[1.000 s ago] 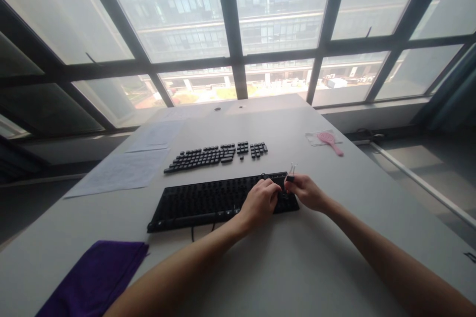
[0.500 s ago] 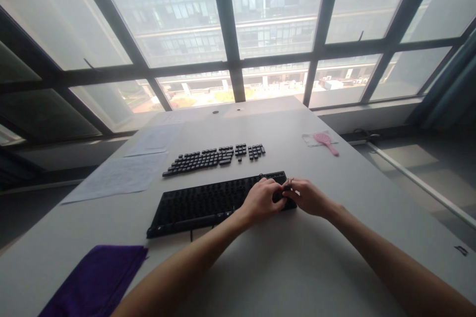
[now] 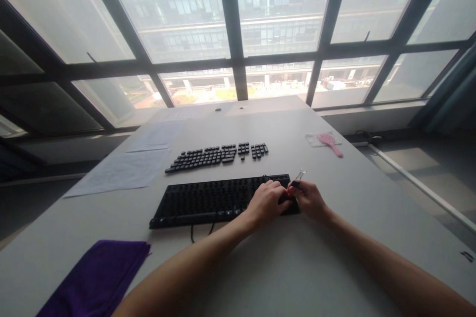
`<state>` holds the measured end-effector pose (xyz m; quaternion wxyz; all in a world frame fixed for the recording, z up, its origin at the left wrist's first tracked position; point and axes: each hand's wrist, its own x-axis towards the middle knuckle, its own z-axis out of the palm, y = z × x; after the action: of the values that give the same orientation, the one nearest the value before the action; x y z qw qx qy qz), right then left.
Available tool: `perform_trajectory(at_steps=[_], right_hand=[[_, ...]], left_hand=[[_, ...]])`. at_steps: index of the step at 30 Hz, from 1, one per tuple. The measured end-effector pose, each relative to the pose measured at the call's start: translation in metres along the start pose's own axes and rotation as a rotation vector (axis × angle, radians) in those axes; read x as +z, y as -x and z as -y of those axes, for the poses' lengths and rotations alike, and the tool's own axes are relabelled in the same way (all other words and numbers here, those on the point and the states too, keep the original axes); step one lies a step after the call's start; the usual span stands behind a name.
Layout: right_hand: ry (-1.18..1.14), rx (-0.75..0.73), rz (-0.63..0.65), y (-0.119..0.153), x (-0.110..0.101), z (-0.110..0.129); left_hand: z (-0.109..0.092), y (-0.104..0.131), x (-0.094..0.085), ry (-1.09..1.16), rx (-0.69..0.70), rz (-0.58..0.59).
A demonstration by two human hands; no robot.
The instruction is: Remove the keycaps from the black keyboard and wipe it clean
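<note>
A black keyboard (image 3: pixel 208 199) lies on the white table, its main key area looking stripped of keycaps. My left hand (image 3: pixel 268 199) rests over its right end, fingers curled, thumb and forefinger close together; whatever is between them is hidden. Just beside it, my right hand (image 3: pixel 309 200) is closed on a small keycap puller (image 3: pixel 296 184) with a dark body, its thin wire prongs pointing up and away. The fingertips of both hands nearly meet above the keyboard's right edge. Behind the keyboard, loose black keycaps (image 3: pixel 206 157) are laid out in keyboard order.
A folded purple cloth (image 3: pixel 98 277) lies at the front left. Paper sheets (image 3: pixel 111 174) cover the left side of the table. To the right lies a pink hairbrush (image 3: pixel 329 142) on a clear plastic wrapper (image 3: pixel 312 139). A cable (image 3: pixel 192 234) comes out from the keyboard's front.
My right hand has turned, so the puller's wire prongs now stand up clear of the fingers. The left hand stays over the keyboard's right end. The whole view has shifted slightly.
</note>
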<state>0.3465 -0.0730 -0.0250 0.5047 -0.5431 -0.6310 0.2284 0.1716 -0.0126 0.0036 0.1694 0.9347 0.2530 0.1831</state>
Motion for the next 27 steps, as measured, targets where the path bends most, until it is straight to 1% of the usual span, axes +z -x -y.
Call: perform_trajectory(at_steps=[3,5,7,9,13,15,20,23,27], right_hand=[[0.003,-0.023,0.011,0.000,-0.003,0.000],[0.027,-0.087,0.083,-0.001,-0.006,0.003],[0.045,-0.164,0.193,-0.003,-0.010,0.006],[0.056,-0.206,0.278,-0.005,-0.014,0.010],[0.092,-0.218,0.328,-0.006,-0.017,0.013],[0.073,-0.216,0.303,-0.005,-0.016,0.012],[0.013,-0.148,0.153,-0.004,-0.010,0.006],[0.009,-0.089,0.125,-0.003,-0.008,0.003],[-0.082,-0.006,0.055,-0.003,-0.006,0.000]], left_hand=[[-0.001,0.000,0.000,-0.015,-0.004,0.007],[-0.001,0.001,0.001,-0.024,0.002,-0.002],[0.000,0.002,0.001,-0.026,0.011,-0.015],[0.001,0.002,0.002,-0.024,0.016,-0.023],[0.002,0.001,0.003,-0.016,0.016,-0.017],[0.002,0.000,0.003,-0.013,0.018,-0.014],[0.003,0.000,0.004,-0.008,0.018,-0.012],[0.003,0.001,0.005,-0.001,0.006,-0.003],[0.001,0.001,0.003,0.056,0.003,-0.017]])
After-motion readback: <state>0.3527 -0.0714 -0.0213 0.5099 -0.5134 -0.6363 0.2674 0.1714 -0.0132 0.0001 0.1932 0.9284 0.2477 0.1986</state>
